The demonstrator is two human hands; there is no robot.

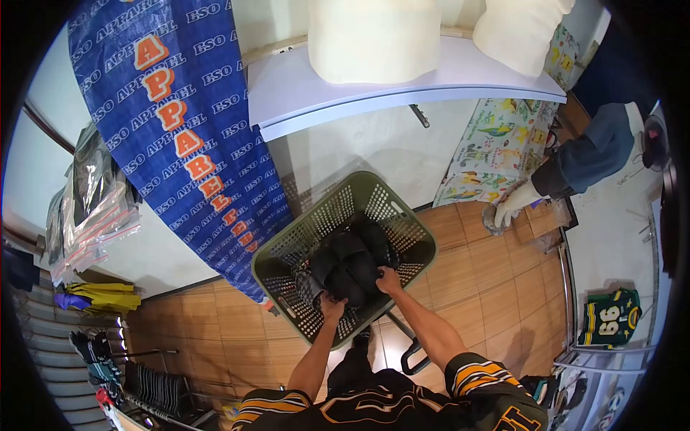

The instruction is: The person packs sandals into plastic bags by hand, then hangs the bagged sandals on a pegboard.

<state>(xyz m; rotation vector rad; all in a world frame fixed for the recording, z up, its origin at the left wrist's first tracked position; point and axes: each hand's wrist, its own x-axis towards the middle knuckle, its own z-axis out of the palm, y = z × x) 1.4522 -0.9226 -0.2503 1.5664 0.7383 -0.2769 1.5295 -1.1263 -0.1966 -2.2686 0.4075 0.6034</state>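
Observation:
An olive-green plastic basket (424, 248) with perforated sides stands tilted in front of me. In it lies a pile of black sandals (348, 258), with rounded shapes that look like slides. My left hand (332, 309) reaches over the near rim, its fingers closed on the edge of a sandal at the lower left of the pile. On the right side of the pile, my right hand (389, 281) pinches another black sandal. A greyish patterned item (307, 287) shows beside the pile on the left, partly hidden.
Behind the basket is a white shelf (302, 118) bearing cream torso forms (374, 43). A blue banner (187, 144) hangs at left, near plastic-bagged garments (90, 208). A mannequin leg form in denim (596, 154) stands at right. The floor is wood-look tile (474, 273).

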